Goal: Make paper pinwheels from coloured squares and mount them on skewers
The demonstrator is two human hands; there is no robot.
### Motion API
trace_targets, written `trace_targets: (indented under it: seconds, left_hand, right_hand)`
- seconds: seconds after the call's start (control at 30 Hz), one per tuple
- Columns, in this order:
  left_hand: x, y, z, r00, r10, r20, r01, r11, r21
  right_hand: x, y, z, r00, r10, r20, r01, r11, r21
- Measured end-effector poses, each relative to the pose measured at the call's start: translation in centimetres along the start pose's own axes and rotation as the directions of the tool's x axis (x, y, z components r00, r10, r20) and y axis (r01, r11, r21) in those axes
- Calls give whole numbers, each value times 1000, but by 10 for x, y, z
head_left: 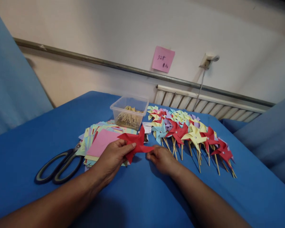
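Note:
My left hand [116, 155] pinches a red paper pinwheel [137, 144] between thumb and fingers, above the table's front middle. Beside it, my right hand [161, 158] has its fingers curled shut close to the pinwheel's right tip. Whether those fingers hold that tip or some small thing is hidden. No stick shows on this pinwheel. Left of my hands lies a loose stack of coloured paper squares, a pink sheet [102, 142] on top. Large scissors [61, 166] with dark handles rest against the stack's left side.
A clear plastic box [127, 112] of thin wooden sticks stands behind the paper. Several finished pinwheels [195, 137] on sticks lie in rows at the right. A small box [146, 137] sits partly hidden behind the red pinwheel. Blue cloth [142, 199] covers the table, with a wall and radiator [182, 101] behind.

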State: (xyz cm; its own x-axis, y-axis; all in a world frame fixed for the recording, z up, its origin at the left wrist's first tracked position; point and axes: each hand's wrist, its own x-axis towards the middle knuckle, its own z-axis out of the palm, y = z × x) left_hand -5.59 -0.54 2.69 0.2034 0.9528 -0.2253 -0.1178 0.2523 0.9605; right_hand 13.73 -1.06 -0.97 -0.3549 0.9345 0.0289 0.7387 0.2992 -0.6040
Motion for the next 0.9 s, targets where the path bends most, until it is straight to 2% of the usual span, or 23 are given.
trace_targets:
  seconds: [0.1,0.27,0.53,0.67,0.73,0.9]
  left_hand:
    - [-1,0,1,1000,-1,6,1,1000,3]
    - [-2,0,-1,1000,0,-9,0,1000,-4]
    - [-1,0,-2,1000,-13,-12,13,1000,-9]
    - [1,-1,-1,1000,-11,2,11,1000,-9]
    - [1,-1,-2,1000,-10,2,10,1000,-12]
    - [-1,2,-1,1000,-16,-3,16,1000,-17]
  right_hand:
    - [1,3,0,998,-67,22,64,994,93]
    - [5,12,4,994,-69,-80,80,987,141]
    - [10,19,6,986,-26,-165,42,995,96]
    - [5,14,1,975,18,-220,-8,999,46]
    - [0,7,-1,977,37,-208,-35,999,12]
    - [-7,-9,-1,999,-18,-40,14,995,-101]
